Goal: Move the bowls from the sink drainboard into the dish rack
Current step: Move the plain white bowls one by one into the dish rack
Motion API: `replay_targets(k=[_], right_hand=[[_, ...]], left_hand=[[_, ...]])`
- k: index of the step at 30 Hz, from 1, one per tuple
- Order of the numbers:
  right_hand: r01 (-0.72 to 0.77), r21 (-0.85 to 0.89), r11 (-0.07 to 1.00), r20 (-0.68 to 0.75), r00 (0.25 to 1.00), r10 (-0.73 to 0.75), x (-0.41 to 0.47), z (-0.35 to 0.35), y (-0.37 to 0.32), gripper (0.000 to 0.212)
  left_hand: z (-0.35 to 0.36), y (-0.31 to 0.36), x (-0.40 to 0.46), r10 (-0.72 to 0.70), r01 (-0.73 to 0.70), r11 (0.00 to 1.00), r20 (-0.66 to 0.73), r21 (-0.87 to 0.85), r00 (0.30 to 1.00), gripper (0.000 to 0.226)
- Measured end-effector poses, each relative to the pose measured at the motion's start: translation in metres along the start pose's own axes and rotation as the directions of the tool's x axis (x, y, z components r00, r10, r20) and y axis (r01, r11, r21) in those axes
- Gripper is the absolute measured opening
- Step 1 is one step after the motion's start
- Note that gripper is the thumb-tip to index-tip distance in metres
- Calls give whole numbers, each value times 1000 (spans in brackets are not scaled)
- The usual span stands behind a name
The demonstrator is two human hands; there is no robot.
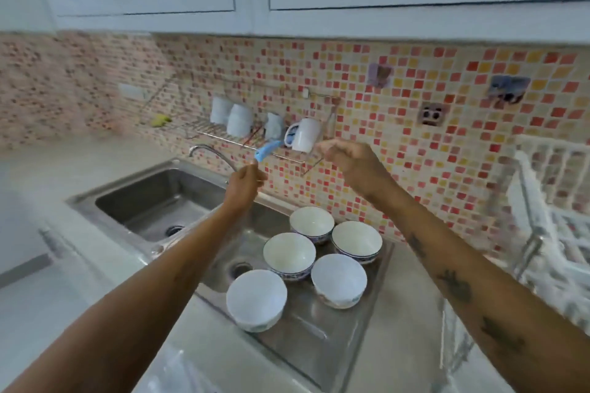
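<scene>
Both forearms stretched over sink. Left hand (244,180) raised near faucet (210,153), fingers curled shut; whether they gripped anything, cannot tell. Right hand (343,158) lifted before wall rack (255,140) of mugs, fingers loosely bunched, empty. Five white bowls (289,254) sat upright on steel drainboard (319,338). White dish rack (552,217) stood at right, blurred.

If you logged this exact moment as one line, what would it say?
bowls: five, all on drainboard | left hand: raised, empty | right hand: raised, empty | dish rack: far right | step: none moved
</scene>
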State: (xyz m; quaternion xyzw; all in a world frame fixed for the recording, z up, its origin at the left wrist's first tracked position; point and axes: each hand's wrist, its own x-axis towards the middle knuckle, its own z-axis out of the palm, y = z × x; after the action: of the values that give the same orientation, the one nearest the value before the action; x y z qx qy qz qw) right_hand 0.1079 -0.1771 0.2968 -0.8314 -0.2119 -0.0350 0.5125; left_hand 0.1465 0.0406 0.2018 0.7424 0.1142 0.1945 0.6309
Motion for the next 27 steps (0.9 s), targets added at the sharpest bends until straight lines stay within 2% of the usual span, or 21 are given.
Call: replay_targets(k=[2,4,8,10,12,14,16,18,22,27], right_hand=[[-145,43,989,100,985,140,17,54,34,39],[-315,71,947,165,940,300,22,103,77,36],[-536,-1,844,186,829,527,2,175,159,28],[-572,-80,816,150,803,577,-14,199,190,36],[-599,-39,800,71,797,600,-28,217,213,40],[-633,-3,774,20,774,633,-34,227,227,35],[-685,63,725,18,727,686,-33,232,227,24],[-721,148,677,52,689,723,-31,237,228,23],[-736,299,607,77,653,754,-35,254,234,30],[-705,439,557,49,638,768,-40,264,231,24]], left_hand=[[-30,-39,3,-73,74,997,-45,12,996,44],[-51,-83,7,-136,140,989,-85,43,987,49],[-66,-162,-1,-325,329,944,-132,9,936,50],[-62,-188,-14,-391,394,919,-111,8,914,49],[-54,-207,-28,-440,440,898,-78,-16,895,46],[-48,-223,-37,-464,462,886,-64,-40,884,37],[-44,-239,-43,-476,471,878,-69,-85,877,33],[-39,-249,-47,-492,479,867,-87,-135,866,32],[-28,-251,-55,-489,468,859,-62,-209,870,28],[-22,-248,-61,-541,503,826,-105,-256,834,30]])
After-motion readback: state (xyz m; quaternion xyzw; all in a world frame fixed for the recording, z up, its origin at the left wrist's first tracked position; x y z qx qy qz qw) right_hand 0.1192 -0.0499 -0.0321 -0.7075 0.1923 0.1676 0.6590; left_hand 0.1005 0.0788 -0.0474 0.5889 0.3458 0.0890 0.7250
